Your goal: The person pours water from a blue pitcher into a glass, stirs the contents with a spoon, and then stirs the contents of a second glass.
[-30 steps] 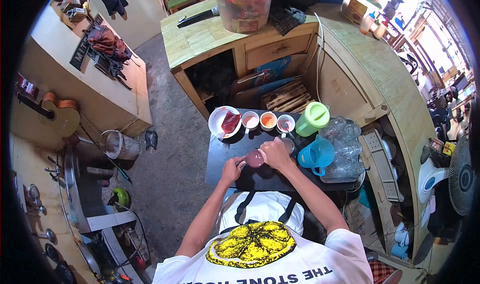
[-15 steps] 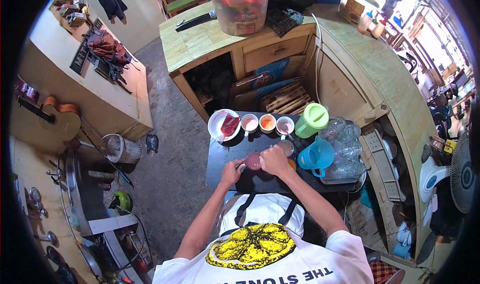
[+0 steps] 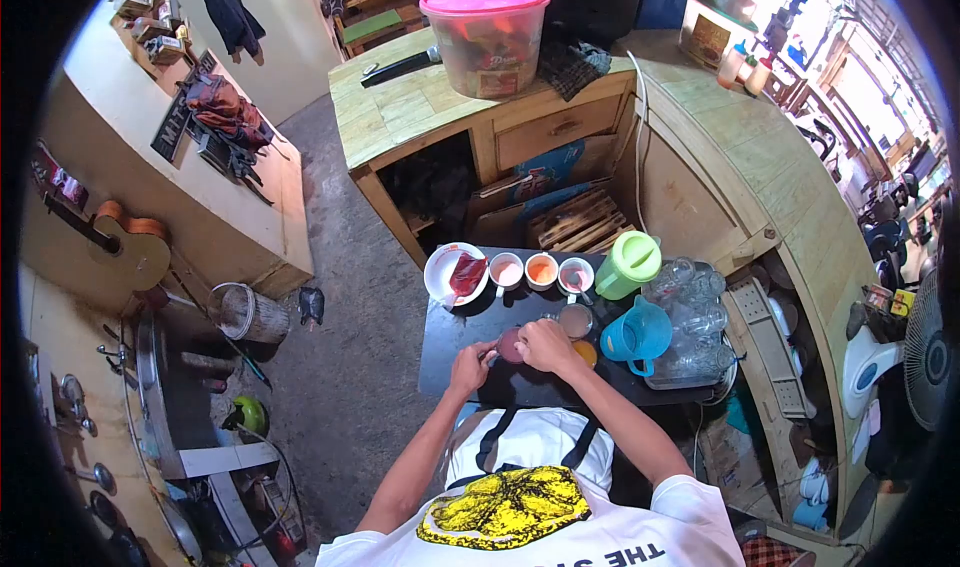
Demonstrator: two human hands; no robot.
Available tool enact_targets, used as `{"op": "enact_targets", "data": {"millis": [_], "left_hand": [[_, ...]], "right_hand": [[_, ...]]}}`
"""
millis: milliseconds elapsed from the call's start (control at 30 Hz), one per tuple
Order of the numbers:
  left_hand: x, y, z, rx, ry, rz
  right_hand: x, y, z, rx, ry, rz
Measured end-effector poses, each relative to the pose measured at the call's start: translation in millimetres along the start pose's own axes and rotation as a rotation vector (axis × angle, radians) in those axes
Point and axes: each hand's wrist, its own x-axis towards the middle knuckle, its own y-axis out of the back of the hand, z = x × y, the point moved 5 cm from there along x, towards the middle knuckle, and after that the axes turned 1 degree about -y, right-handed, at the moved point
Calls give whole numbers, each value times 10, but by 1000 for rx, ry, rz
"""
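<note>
At the near edge of the dark table, a cup of pinkish-red drink (image 3: 509, 346) sits between my hands. My left hand (image 3: 471, 369) is closed at its left side, seemingly on the handle. Over the right part of the rim, my right hand (image 3: 546, 347) has its fingers pressed together; what they hold is hidden. Just beyond it are a glass of brownish-pink drink (image 3: 576, 320) and a partly covered glass of orange-yellow drink (image 3: 586, 352). Three white cups, holding pink (image 3: 506, 269), orange (image 3: 541, 269) and pale pink (image 3: 575, 274) contents, stand in a row behind.
A white bowl (image 3: 433, 272) holds a dark red packet (image 3: 467, 274). A green lidded pitcher (image 3: 632, 264), a blue pitcher (image 3: 638, 331) and a tray of several upturned glasses (image 3: 700, 317) stand on the right. A wooden counter (image 3: 700, 97) with a pink-lidded tub (image 3: 487, 47) curves around the table.
The camera view has tilted, so the table sits lower in the picture. My right hand has shifted a little left and covers more of the cup. My left hand stays at the cup's side.
</note>
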Motion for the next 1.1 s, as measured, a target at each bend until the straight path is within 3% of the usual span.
{"op": "enact_targets", "data": {"millis": [100, 300, 400, 600, 700, 800, 900, 1000, 1100], "left_hand": [[23, -38, -68, 38, -18, 30], [-5, 8, 12, -15, 28, -9], [-8, 16, 24, -36, 11, -10], [50, -43, -131, -50, -16, -10], [72, -3, -106, -62, 15, -52], [104, 6, -120, -69, 104, -113], [116, 0, -133, -88, 11, -111], [132, -44, -220, -150, -8, -93], [144, -63, -275, -134, 16, -109]], "right_hand": [[34, 32, -49, -115, 117, 200], [-4, 106, -22, -274, 78, 47], [-27, 82, -9, -122, 156, 10], [5, 219, 35, -102, 195, 208], [-2, 211, 27, -201, 213, 208], [-27, 128, 5, -216, 166, 73], [-31, 100, -60, -103, 215, 39], [-26, 120, -85, -106, 285, 244], [-40, 94, -54, -194, 247, 222]]}}
